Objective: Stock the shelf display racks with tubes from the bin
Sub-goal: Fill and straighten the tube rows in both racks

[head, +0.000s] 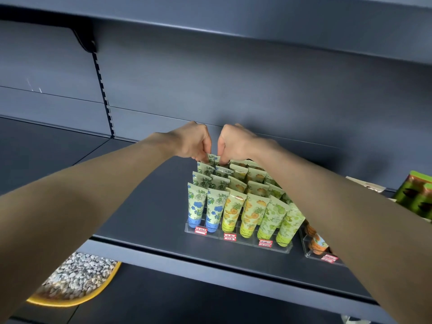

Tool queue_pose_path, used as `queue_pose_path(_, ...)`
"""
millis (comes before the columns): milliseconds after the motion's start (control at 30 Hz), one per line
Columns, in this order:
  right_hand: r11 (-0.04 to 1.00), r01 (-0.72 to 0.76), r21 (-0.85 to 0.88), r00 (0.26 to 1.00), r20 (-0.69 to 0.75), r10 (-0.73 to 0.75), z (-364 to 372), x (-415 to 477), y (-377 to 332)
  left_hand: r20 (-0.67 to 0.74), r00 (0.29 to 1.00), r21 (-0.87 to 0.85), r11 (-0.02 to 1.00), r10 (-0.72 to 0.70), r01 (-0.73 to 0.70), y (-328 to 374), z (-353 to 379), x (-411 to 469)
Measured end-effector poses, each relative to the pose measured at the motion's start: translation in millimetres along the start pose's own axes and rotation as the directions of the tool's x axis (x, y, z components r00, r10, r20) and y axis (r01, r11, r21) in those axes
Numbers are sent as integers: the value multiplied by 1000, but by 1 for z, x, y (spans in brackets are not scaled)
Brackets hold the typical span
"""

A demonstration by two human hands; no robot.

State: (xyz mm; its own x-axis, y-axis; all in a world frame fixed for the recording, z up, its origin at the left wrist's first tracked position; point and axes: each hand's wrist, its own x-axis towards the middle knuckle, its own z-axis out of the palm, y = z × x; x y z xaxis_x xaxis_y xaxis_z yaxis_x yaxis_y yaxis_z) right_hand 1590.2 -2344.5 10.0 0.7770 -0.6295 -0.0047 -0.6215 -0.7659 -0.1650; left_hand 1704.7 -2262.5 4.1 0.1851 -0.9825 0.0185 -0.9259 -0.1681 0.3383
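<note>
Pinching the flat crimped top of a pale green soft plastic tube printed with blue flowers (211,158), my left hand (194,142) and my right hand (236,143) meet over the clear acrylic stepped display rack (236,240). As far as I can tell from behind my knuckles, both have their fingers curled in a narrow pinch on that seam. The tube stands cap-down at the rack's back left corner, behind others of its kind.

I judge it light and soft-walled, likely to dent if squeezed mid-body and glossy enough to slip. The stiff crimp is the place to hold while the cap is steered into its slot. The neighbours stand close, so a careless nudge could tip them.

The rack sits near the front edge of the dark blue-grey metal shelf (140,206), right of its middle. Yellow pineapple-print tubes (233,209) and green leaf-print tubes (273,218) fill its other columns, and red-and-white price tags (201,230) line its front lip. Toward the shelf's right end a second clear rack (306,251) holds orange tubes (316,240), half hidden by my forearm, with green printed boxes (418,197) beyond. Below the front edge lies a pale pebbled patch with a yellow rim (77,279); I cannot tell whether that is the bin
</note>
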Motion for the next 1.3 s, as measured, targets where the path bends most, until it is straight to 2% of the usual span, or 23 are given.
queue_pose_path(667,1000,16,-4,1000,0,-16,-3,-4,2,-6,1000,-7,1000,-5,5,1,0,1)
queue_pose_path(1067,1000,21,0,1000,16,-21,-3,-1,2,73,997,-20,1000,0,1,0,-7,-1)
queue_pose_path(1300,1000,27,12,1000,-2,-27,-14,-5,-1,28,999,-24,999,-34,35,1,-16,-7)
